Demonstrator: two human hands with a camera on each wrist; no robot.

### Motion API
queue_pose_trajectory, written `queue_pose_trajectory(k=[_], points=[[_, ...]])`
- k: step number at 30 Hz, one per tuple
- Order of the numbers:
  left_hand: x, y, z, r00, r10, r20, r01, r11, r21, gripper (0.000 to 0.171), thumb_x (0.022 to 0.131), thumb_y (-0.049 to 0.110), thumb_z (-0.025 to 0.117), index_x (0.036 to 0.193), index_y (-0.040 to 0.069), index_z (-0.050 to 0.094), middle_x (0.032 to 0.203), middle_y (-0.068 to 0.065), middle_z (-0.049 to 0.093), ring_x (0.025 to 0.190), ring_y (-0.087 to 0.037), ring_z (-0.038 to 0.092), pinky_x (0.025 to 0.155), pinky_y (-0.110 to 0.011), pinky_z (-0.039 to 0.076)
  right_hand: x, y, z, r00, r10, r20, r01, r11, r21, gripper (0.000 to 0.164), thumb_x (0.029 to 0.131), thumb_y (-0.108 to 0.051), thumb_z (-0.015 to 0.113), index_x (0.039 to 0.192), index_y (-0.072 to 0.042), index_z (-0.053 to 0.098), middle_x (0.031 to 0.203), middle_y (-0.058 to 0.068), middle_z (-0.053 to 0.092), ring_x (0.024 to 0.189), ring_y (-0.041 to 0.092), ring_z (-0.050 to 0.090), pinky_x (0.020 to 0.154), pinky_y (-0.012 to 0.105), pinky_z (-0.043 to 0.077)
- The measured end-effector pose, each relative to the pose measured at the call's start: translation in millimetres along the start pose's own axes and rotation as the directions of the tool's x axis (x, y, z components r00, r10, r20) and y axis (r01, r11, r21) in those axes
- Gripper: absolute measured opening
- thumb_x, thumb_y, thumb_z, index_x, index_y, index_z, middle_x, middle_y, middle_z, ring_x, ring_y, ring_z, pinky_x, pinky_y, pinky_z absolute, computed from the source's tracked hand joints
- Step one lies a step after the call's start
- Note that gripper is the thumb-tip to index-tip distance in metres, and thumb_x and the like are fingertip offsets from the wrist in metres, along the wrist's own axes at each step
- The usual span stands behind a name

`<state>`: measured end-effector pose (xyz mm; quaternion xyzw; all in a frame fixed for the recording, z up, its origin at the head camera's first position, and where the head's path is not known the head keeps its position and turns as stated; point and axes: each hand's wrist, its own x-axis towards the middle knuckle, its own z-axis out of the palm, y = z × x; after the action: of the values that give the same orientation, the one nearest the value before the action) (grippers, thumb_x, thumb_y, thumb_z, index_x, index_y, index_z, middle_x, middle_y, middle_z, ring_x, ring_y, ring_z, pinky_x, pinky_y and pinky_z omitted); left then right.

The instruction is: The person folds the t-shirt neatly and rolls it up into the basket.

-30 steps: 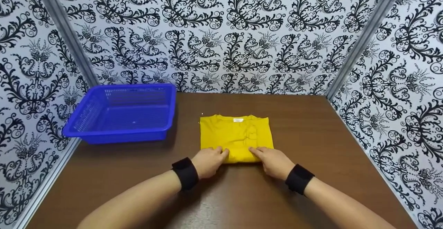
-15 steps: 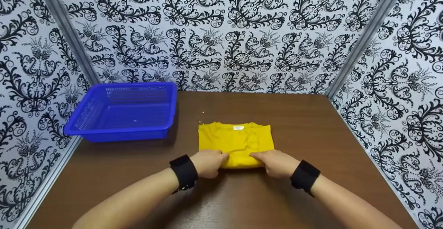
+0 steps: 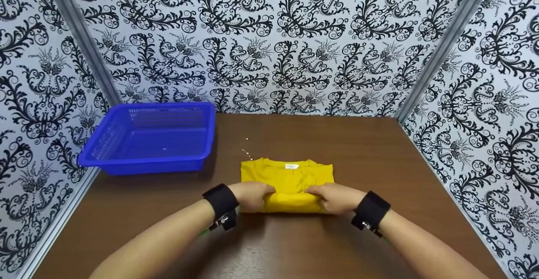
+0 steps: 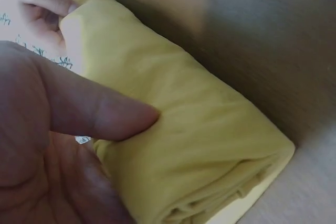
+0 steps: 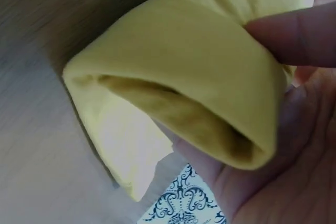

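Note:
A yellow shirt (image 3: 294,180) lies on the table, its near part rolled up into a thick fold and its collar with a white label at the far edge. My left hand (image 3: 253,194) grips the left part of the roll; in the left wrist view its thumb (image 4: 115,114) lies on the cloth. At the right part, my right hand (image 3: 340,197) holds the roll, with its thumb (image 5: 299,35) against the cloth in the right wrist view. The layered end of the rolled shirt (image 5: 173,61) shows there as an open loop. The other fingers are partly hidden by the cloth.
A blue plastic basket (image 3: 143,161) with slotted walls stands at the left on the brown table (image 3: 358,144). Patterned wall panels (image 3: 269,51) enclose the back and sides. Black bands (image 3: 222,203) are around both wrists. A few small bright specks lie beyond the shirt's left corner.
The shirt has slid toward the person, its collar now nearer. The near roll looks thicker, and both hands have moved slightly closer with it. The basket stays in place.

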<state>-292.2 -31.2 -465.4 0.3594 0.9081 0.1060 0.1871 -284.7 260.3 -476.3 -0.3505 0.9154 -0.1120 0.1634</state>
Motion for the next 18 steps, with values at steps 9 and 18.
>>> queue_pose_trajectory(k=[9,18], points=[[5.0,-7.8,6.1,0.997,-0.075,-0.027,0.073,0.996,-0.058,0.050,0.089,0.006,0.056,0.139,0.012,0.053,0.134,-0.009,0.060,0.121,-0.020,0.056,0.106,-0.038,0.042,4.0,14.5,9.6,0.988,-0.001,-0.154,0.016,0.995,0.096,0.029,0.095,-0.008,0.058,0.124,-0.012,0.062,0.118,0.004,0.066,0.102,0.015,0.059,0.090,0.041,0.049],[21.0,-31.2,25.1,0.968,-0.029,-0.249,0.051,0.995,0.080,0.046,0.076,0.011,0.067,0.121,0.014,0.062,0.110,-0.006,0.067,0.101,-0.025,0.063,0.080,-0.044,0.054,9.8,19.9,11.0,0.962,0.135,-0.237,-0.115,0.988,0.099,0.025,0.094,-0.016,0.064,0.118,-0.009,0.065,0.113,0.007,0.067,0.099,0.019,0.061,0.091,0.044,0.051]])
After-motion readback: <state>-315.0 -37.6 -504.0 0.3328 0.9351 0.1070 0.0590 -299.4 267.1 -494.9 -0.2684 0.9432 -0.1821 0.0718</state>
